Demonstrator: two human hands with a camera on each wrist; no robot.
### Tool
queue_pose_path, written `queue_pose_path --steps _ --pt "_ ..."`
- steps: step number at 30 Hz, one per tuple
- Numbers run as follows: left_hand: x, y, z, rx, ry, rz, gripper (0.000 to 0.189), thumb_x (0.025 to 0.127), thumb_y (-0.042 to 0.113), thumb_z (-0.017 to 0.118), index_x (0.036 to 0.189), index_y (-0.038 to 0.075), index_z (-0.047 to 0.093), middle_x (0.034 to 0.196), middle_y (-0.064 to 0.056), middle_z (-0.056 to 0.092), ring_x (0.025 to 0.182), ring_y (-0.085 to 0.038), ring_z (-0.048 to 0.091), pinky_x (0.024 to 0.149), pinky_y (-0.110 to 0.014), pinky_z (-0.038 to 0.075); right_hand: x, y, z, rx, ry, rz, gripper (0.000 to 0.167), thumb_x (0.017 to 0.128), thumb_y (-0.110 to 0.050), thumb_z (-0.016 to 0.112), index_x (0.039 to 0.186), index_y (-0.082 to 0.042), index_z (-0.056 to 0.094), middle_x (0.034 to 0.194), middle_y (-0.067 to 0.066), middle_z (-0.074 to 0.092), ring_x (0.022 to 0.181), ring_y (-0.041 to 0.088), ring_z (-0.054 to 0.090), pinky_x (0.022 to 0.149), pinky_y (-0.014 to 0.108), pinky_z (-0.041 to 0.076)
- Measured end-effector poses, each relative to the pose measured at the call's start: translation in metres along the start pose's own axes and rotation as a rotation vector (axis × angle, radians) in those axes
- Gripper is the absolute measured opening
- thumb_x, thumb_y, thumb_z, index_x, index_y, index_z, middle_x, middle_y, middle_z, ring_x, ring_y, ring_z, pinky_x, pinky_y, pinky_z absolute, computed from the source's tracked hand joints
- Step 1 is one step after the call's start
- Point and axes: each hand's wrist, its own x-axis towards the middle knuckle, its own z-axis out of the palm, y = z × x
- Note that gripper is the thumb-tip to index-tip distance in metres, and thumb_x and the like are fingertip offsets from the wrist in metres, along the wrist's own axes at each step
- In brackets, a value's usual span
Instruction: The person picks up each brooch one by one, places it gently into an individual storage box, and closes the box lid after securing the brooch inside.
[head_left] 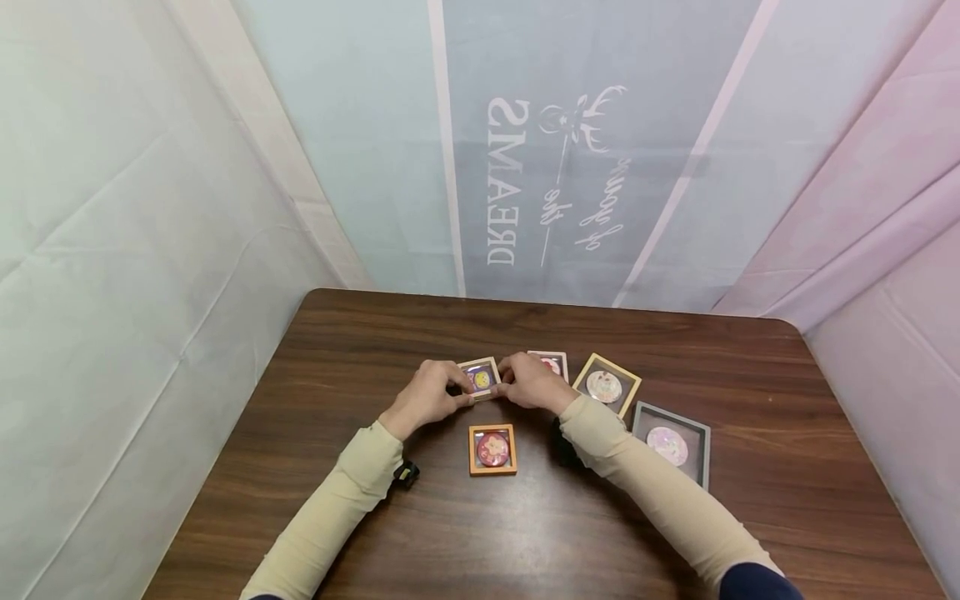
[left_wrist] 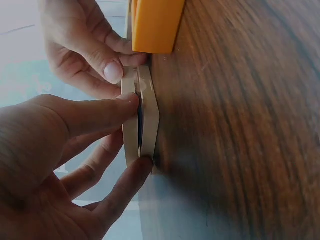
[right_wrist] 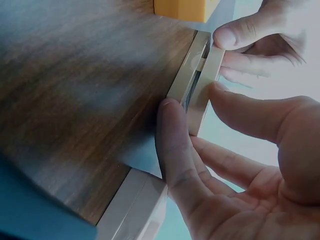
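Both hands hold a small cream display frame [head_left: 487, 362], which has a purple and yellow badge behind its clear window. My left hand [head_left: 431, 396] pinches its left side, and my right hand [head_left: 531, 381] its right side. Seen edge-on in the left wrist view, the frame [left_wrist: 148, 110] shows two halves with a narrow gap between them. The right wrist view also shows that gap in the frame [right_wrist: 205, 87], with thumb and fingers on opposite halves. Nearer the body, an orange frame [head_left: 492, 472] with a red flower badge lies flat.
A pale pink frame [head_left: 566, 367] sits partly behind my right hand. Further right lie a yellow frame [head_left: 632, 395] and a larger grey frame [head_left: 705, 454], each holding a round badge. The right forearm passes over their near edges. Cloth hangs behind the brown table [head_left: 337, 350].
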Motion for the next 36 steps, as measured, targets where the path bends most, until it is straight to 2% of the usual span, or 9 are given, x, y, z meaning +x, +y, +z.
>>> queue_pose_path --steps 5,9,19,23,28,30,36 --pt "0.0020 -0.0034 0.0038 0.009 -0.007 -0.005 0.004 0.089 0.014 0.089 0.093 0.014 0.086 0.103 0.000 0.078 0.101 -0.018 0.072 0.091 -0.041 0.060 0.0009 0.0016 0.0005 -0.010 0.019 0.014 0.033 0.096 -0.021 0.082 0.121 0.000 0.075 0.095 0.006 0.078 0.083 0.014 0.067 0.080 0.034 0.056" --pt "0.0011 -0.0030 0.0044 0.022 -0.012 -0.013 0.004 0.089 0.014 0.089 0.092 0.016 0.087 0.104 0.000 0.078 0.101 -0.019 0.072 0.092 -0.041 0.060 0.0006 0.0023 0.0013 0.011 0.005 0.033 0.034 0.096 -0.022 0.083 0.122 -0.001 0.076 0.096 0.005 0.077 0.081 0.013 0.068 0.077 0.032 0.057" --pt "0.0014 0.0009 0.0059 0.060 -0.004 0.009 0.005 0.088 0.016 0.090 0.091 0.014 0.087 0.105 -0.001 0.080 0.100 -0.019 0.073 0.091 -0.041 0.061 0.0045 0.0049 -0.0029 0.050 -0.002 0.065 0.035 0.092 -0.023 0.087 0.121 -0.003 0.079 0.083 -0.002 0.078 0.076 0.009 0.070 0.077 0.030 0.057" --pt "0.0000 0.0009 0.0071 0.069 0.002 0.016 0.004 0.088 0.017 0.091 0.089 0.015 0.087 0.104 0.001 0.081 0.098 -0.018 0.073 0.090 -0.040 0.061 0.0043 0.0045 -0.0020 0.047 -0.004 0.075 0.031 0.092 -0.023 0.087 0.117 -0.006 0.081 0.080 -0.003 0.077 0.075 0.010 0.069 0.076 0.032 0.058" --pt "-0.0012 0.0007 0.0088 0.074 0.010 0.007 0.004 0.087 0.016 0.091 0.087 0.016 0.087 0.103 0.001 0.081 0.097 -0.018 0.073 0.090 -0.040 0.061 0.0032 0.0041 0.0008 0.054 -0.008 0.057 0.010 0.093 -0.020 0.086 0.098 -0.012 0.083 0.075 -0.004 0.074 0.068 0.011 0.065 0.065 0.027 0.053" --pt "-0.0006 0.0010 0.0086 0.081 0.012 0.001 0.004 0.087 0.016 0.091 0.087 0.016 0.087 0.103 0.001 0.081 0.098 -0.018 0.073 0.090 -0.040 0.061 0.0037 0.0039 0.0006 0.063 -0.006 0.048 0.007 0.093 -0.019 0.086 0.092 -0.013 0.083 0.072 -0.004 0.074 0.065 0.010 0.064 0.061 0.025 0.049" --pt "0.0017 0.0026 0.0060 0.081 0.004 -0.007 0.004 0.087 0.015 0.091 0.088 0.017 0.087 0.102 0.001 0.080 0.097 -0.018 0.073 0.089 -0.040 0.061 0.0049 0.0030 -0.0016 0.059 -0.006 0.054 0.008 0.093 -0.019 0.086 0.095 -0.013 0.083 0.074 -0.004 0.073 0.066 0.011 0.064 0.062 0.026 0.049"
